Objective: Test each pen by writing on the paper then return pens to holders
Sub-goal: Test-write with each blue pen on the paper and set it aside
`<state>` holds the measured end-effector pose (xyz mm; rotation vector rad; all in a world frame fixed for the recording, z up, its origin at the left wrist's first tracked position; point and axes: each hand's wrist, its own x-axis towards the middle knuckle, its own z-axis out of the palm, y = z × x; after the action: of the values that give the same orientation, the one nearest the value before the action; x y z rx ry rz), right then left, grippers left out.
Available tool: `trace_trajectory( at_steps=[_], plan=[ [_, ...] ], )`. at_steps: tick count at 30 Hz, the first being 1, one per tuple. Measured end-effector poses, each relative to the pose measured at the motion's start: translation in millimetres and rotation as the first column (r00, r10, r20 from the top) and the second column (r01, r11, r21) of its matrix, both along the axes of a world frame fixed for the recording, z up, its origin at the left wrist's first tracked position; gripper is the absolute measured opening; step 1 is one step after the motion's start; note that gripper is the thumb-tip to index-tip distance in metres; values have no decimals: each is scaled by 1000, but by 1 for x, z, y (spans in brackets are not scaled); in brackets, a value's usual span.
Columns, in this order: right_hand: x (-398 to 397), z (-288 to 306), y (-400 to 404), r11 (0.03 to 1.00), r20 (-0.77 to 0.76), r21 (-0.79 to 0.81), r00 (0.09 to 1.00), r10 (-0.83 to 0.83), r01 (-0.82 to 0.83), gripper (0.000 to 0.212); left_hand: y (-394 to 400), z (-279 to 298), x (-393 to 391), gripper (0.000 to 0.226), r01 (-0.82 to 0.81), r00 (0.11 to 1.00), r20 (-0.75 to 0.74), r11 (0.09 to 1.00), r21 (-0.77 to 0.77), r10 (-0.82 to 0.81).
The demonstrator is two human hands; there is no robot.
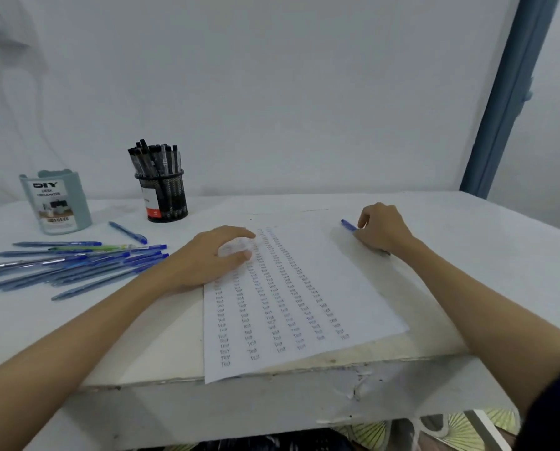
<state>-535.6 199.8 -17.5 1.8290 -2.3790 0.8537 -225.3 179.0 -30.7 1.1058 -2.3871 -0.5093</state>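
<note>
A white sheet of paper (320, 288) lies in front of me, covered with several columns of small written words. My left hand (213, 258) rests flat on its upper left corner, fingers spread. My right hand (381, 229) sits at the paper's upper right and grips a blue pen (348, 224), whose blue end sticks out to the left. A heap of blue pens (73, 265) with one green pen lies on the table at the left. One more blue pen (128, 232) lies apart, nearer the holders.
A black mesh holder (166, 198) full of black pens stands at the back. To its left stands a grey-blue desk organizer (57, 203). The white table's chipped front edge (272, 382) runs under the paper. A blue post (506, 99) rises at the right.
</note>
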Motion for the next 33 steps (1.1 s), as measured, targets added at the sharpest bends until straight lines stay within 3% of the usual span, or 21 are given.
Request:
trace_trajectory(
  at_steps=[4,9,15,19,25,29,31,33],
  plan=[
    [2,-2,0,998,-12,-66,1000,-12,11,24,19,0,18,27,-41,999,-31,999,-13,41],
    [70,20,-16,968,-17,-120,976,219,-219,12,50,-3,69,22,-116,993,17,990,-79,118],
    [211,29,-20,745,-41,32,744,667,-667,17,78,-6,142,20,-248,968,-3,959,-138,250],
    [265,10,-23,658,-152,129,641,752,-742,20,85,-10,176,17,-377,924,-146,903,-205,353],
    [274,2,-31,673,-178,137,650,739,-727,9,82,-18,197,27,-453,891,-72,876,-166,448],
    [255,20,-28,710,-10,63,711,703,-701,9,78,-19,196,28,-459,885,6,873,-163,466],
    [236,32,-24,742,261,-58,708,657,-668,8,76,-17,194,25,-461,884,8,873,-158,468],
    [214,43,-21,784,522,-174,619,586,-595,4,75,-15,185,22,-442,894,5,882,-160,449]
  ],
)
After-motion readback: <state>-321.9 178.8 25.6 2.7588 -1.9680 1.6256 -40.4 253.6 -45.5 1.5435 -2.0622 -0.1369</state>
